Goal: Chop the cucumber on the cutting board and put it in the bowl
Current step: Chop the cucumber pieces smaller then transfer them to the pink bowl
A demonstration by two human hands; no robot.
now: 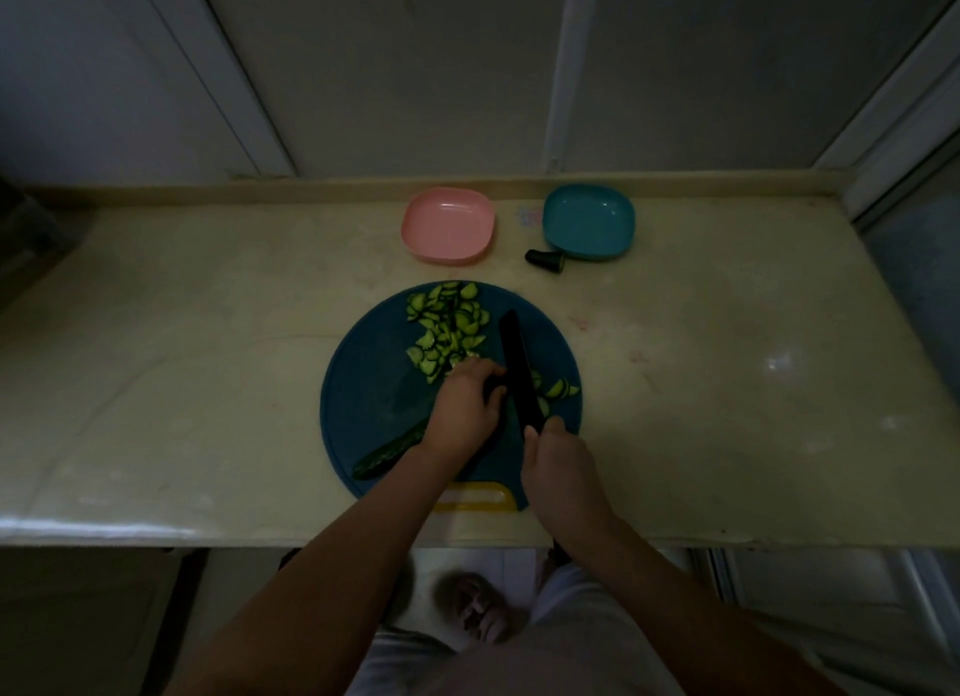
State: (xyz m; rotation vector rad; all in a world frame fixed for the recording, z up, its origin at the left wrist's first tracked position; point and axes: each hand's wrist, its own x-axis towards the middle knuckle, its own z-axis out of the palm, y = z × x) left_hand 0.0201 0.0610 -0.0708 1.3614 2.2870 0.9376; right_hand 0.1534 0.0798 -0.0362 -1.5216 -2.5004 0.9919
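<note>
My right hand (pixel 558 461) closes its fingers around the handle of the black knife (pixel 517 368). My left hand (pixel 465 409) curls its fingers over the long dark green cucumber (pixel 389 451), which lies on the round dark blue cutting board (pixel 358 383) just beside the blade. Behind them is a pile of pale green slices (pixel 447 331). Farther on the cream desk (pixel 208 331) stand a pink square bowl (pixel 448 225) and a teal square bowl (pixel 588 220).

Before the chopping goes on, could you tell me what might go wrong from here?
The left hand sits right beside the knife blade, so a slip could nick its fingers. Some slices lie near the cutting board's right rim and might be pushed off. The dim light makes cuts harder to judge.
</note>
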